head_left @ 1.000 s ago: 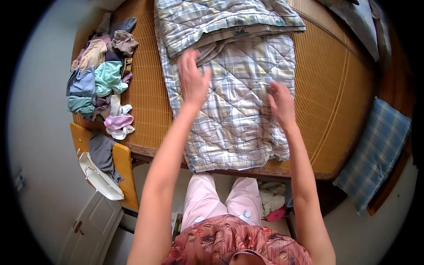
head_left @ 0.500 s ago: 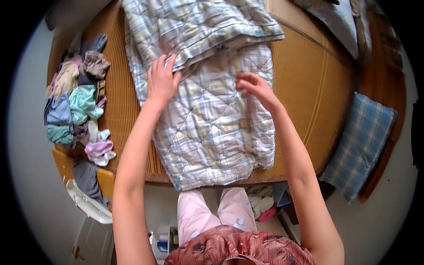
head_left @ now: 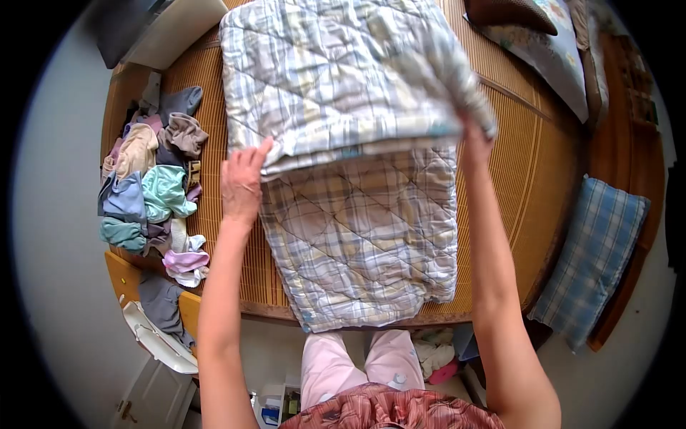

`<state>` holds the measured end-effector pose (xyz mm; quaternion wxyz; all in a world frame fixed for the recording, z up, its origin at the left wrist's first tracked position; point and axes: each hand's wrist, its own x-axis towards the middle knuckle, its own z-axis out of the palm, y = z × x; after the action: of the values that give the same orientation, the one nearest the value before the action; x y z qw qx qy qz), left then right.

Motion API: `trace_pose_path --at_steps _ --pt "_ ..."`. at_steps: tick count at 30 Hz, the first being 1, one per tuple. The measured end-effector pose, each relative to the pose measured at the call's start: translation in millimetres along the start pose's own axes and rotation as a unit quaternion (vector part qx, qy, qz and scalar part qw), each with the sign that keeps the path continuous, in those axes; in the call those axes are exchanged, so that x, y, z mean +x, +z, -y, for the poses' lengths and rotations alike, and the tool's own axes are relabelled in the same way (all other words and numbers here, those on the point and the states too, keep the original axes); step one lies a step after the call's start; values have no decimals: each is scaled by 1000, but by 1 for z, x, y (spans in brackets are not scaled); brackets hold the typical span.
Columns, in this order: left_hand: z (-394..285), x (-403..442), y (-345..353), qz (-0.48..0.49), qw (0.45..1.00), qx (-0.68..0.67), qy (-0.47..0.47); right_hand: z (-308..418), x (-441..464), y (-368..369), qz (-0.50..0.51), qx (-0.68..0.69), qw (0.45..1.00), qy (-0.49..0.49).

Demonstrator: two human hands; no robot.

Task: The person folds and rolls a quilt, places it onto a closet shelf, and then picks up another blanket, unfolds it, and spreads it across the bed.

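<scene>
A plaid quilt (head_left: 357, 243) lies on the bed mat, its far part doubled back so that a raised folded edge crosses the middle. My left hand (head_left: 243, 182) is closed on the left end of that edge, thumb on top. At the edge's right end my right hand (head_left: 474, 139) grips the quilt too; its fingers are partly hidden and the cloth there is smeared by motion. The near layer of the quilt stretches down to the bed's front edge, by my legs.
A pile of clothes (head_left: 164, 186) lies along the mat's (head_left: 500, 236) left side. A blue plaid pillow (head_left: 593, 257) rests at the right on a wooden ledge. A floral pillow (head_left: 539, 61) is at the far right. A white chair (head_left: 153, 339) with grey cloth stands at lower left.
Both hands have taken hold of the quilt's folded edge, where the right was loose above it before. The edge is lifted and pulled straighter and nearer. The view has shifted slightly.
</scene>
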<state>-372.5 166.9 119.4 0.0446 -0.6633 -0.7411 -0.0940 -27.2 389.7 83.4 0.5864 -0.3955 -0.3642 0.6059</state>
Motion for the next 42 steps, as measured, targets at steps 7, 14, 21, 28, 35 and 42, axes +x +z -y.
trace_pose_path --at_steps 7,14,21,28,35,42 --pt "-24 -16 5 75 997 -4 29 25 -56 -27 -40 -506 862 17" --pt "-5 24 -10 348 919 -143 -115 57 -14 -6 91 -440 827 337" --pt "84 223 -197 -128 982 -103 -91 223 120 169 86 -253 952 -146" --pt "100 183 -101 -282 942 136 123 96 144 120 17 -369 928 -47" --pt "12 -30 79 18 966 -201 -164 32 -20 -35 114 -577 799 123" --pt "-62 -151 73 -9 880 -279 -384 19 -153 -111 133 -574 793 156"
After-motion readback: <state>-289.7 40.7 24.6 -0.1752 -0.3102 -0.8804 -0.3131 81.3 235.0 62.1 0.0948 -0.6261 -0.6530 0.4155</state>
